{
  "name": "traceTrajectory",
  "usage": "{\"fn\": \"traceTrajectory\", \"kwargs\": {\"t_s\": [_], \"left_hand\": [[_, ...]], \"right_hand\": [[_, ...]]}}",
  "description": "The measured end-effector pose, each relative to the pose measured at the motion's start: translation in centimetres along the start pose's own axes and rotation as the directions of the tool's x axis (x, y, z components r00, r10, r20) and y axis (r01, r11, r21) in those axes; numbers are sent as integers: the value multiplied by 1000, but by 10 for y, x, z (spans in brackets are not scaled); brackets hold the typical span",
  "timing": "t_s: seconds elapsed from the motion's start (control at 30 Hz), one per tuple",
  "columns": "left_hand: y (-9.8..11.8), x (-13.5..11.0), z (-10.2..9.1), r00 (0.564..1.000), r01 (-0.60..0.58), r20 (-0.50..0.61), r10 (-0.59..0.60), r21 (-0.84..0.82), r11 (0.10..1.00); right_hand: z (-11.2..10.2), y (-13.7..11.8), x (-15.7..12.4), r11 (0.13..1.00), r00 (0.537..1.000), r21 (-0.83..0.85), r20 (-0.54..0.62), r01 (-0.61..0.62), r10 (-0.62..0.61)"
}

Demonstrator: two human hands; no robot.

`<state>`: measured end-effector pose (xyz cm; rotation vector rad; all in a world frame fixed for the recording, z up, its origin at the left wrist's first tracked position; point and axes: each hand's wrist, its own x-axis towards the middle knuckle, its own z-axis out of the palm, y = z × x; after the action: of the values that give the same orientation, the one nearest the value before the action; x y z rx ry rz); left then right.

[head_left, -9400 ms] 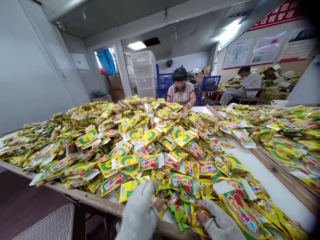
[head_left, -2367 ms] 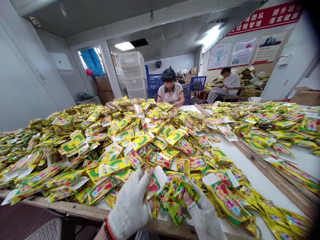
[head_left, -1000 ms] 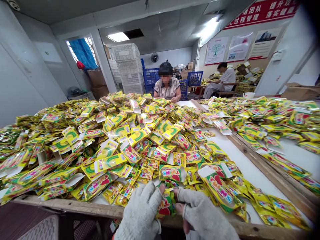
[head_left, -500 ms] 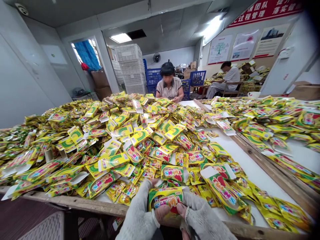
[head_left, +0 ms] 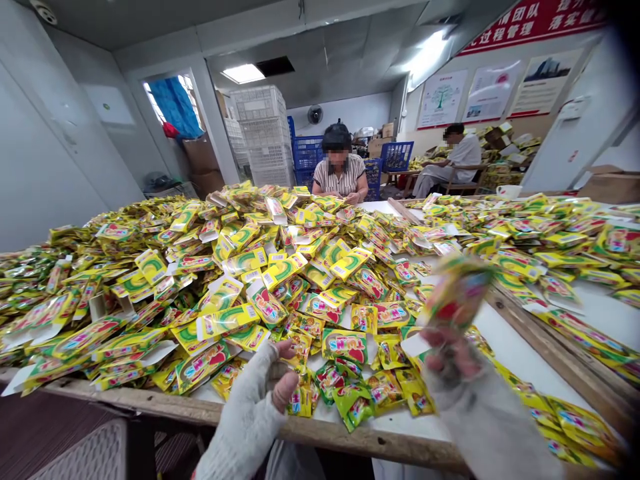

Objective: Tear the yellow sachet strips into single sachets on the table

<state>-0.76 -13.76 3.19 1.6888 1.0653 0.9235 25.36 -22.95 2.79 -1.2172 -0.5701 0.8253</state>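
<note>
Gripping one boxed packet (head_left: pixel 457 293) (blurred), the right hand (head_left: pixel 450 363) holds it raised above the table (head_left: pixel 345 441). The left hand (head_left: pixel 260 393) hangs loosely open beside loose sachets (head_left: pixel 350 403). Two co-workers (head_left: pixel 340 175) sit beyond the uncountable heap (head_left: pixel 225 267).

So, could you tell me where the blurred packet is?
Head view, right of centre: the packet is held up in the right hand, above the sachets at the table edge.

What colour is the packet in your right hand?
Yellow packet with red, green; blurred, head view.
</note>
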Motion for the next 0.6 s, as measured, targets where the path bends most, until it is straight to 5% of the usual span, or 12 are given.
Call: {"fn": "traceTrajectory", "kwargs": {"t_s": [0.1,0.2,0.3,0.37,0.47,0.6], "left_hand": [[-2,18,-9,996,-60,-35,77,354,933],[-8,39,-6,978,-189,73,194,705,684],[-9,58,2,954,-279,208,214,876,393],[-6,65,6,945,-305,246,215,902,306],[1,62,13,950,-265,179,257,897,355],[6,40,28,984,-176,122,127,708,684]], "right_hand": [[-3,-11,10,990,998,137,-53,43,-36],[16,3,13,971,988,-240,154,14,24],[40,30,15,723,953,-650,300,236,-41],[51,44,18,518,926,-775,365,362,-100],[56,51,22,347,917,-856,397,383,-33],[55,46,17,408,911,-820,405,401,-81]]}}
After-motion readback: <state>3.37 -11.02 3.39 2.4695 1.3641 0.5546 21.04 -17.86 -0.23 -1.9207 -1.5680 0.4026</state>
